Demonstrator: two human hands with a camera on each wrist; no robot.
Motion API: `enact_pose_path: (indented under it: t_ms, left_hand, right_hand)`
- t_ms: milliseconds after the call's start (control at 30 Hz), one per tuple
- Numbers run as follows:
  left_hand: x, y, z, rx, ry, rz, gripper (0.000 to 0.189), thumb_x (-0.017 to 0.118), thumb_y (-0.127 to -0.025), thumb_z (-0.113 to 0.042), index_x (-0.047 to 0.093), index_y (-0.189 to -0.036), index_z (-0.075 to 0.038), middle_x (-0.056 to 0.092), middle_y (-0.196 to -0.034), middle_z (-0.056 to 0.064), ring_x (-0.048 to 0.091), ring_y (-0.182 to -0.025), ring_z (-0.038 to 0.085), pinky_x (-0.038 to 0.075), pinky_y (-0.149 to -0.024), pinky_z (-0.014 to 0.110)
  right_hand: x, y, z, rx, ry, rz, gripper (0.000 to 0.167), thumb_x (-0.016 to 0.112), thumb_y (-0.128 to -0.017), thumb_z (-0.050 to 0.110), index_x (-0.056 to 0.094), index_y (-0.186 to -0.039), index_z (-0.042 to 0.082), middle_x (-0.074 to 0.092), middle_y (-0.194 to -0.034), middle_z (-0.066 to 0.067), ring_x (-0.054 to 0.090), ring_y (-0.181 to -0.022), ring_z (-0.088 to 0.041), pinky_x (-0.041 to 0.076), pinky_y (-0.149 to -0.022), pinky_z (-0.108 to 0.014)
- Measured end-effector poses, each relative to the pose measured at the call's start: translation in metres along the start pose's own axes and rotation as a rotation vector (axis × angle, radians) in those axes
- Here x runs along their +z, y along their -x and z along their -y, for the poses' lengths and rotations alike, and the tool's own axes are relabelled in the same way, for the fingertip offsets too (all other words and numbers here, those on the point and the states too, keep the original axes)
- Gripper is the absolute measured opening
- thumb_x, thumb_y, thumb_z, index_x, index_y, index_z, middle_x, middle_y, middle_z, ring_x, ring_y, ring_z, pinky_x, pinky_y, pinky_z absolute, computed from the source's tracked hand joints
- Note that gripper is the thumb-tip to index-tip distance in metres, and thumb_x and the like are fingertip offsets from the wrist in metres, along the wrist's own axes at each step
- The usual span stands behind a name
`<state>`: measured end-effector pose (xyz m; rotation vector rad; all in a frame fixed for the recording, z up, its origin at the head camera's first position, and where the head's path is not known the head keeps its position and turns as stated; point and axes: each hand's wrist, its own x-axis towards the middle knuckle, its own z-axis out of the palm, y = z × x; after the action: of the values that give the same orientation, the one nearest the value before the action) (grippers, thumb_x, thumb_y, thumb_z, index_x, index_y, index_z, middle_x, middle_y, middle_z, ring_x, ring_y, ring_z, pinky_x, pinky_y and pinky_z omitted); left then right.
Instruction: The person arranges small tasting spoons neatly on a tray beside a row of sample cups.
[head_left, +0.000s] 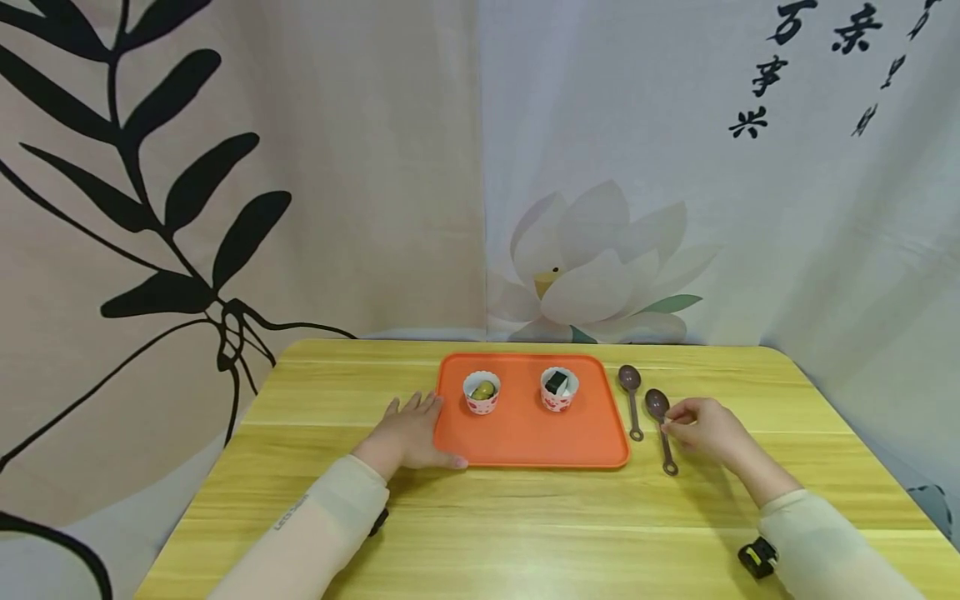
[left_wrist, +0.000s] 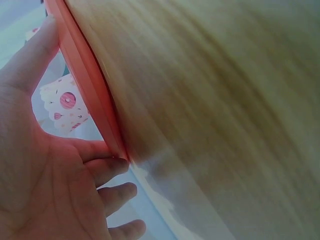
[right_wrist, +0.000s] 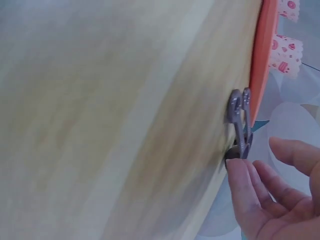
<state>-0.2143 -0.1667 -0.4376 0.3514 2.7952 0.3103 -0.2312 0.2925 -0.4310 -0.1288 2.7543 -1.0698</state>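
Observation:
An orange tray [head_left: 517, 450] lies on the table, bearing two paper cups with a pink print. The left cup [head_left: 482, 407] holds a greenish-brown lump, and the right cup [head_left: 557, 404] a black-and-white piece. My left hand [head_left: 411, 435] rests spread at the tray's left edge, thumb along its front corner. To the tray's right lie two brown spoons. The right spoon [head_left: 667, 450] is at the fingertips of my right hand [head_left: 701, 429]; in the right wrist view the thumb [right_wrist: 295, 152] stands apart from the fingers. The other spoon [head_left: 633, 408] lies beside the tray.
The wooden table [head_left: 570, 533] reaches back to a hanging curtain [head_left: 390, 208] printed with dark leaves, a lotus and characters. Black wrist devices are on both arms, the right one [head_left: 757, 557] more fully visible.

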Motion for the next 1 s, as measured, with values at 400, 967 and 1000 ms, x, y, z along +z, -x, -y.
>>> enact_pose_path:
  t_ms: [400, 967, 1000]
  left_hand:
    - [-0.0004, -0.0002, 0.0008, -0.005, -0.02, 0.005, 0.122, 0.067, -0.074, -0.078, 0.024, -0.158, -0.001, 0.023, -0.164, 0.017, 0.016, -0.151, 0.04, 0.01, -0.118, 0.062]
    - [-0.0009, 0.001, 0.0002, -0.009, -0.001, 0.01, 0.122, 0.07, -0.074, -0.076, 0.024, -0.158, 0.0, 0.024, -0.163, 0.018, 0.017, -0.15, 0.041, 0.01, -0.118, 0.062]
    - [-0.0011, 0.0011, -0.0001, -0.009, -0.003, 0.011, 0.122, 0.069, -0.074, -0.076, 0.023, -0.158, -0.001, 0.024, -0.163, 0.018, 0.017, -0.151, 0.04, 0.01, -0.118, 0.062]
  right_hand:
    - [0.0033, -0.0062, -0.0045, 0.112, -0.158, 0.039, 0.033, 0.069, -0.091, 0.004, 0.057, -0.115, -0.017, 0.063, -0.094, -0.016, 0.066, -0.076, -0.021, 0.06, -0.069, -0.038]
    - [0.0077, -0.0097, -0.0057, 0.155, -0.144, 0.058, 0.036, 0.07, -0.09, 0.003, 0.055, -0.117, -0.015, 0.062, -0.084, -0.014, 0.063, -0.071, -0.021, 0.059, -0.064, -0.034]
    - [0.0078, -0.0099, -0.0056, 0.155, -0.145, 0.058, 0.036, 0.07, -0.089, 0.002, 0.055, -0.116, -0.015, 0.062, -0.084, -0.014, 0.063, -0.071, -0.021, 0.059, -0.064, -0.034]
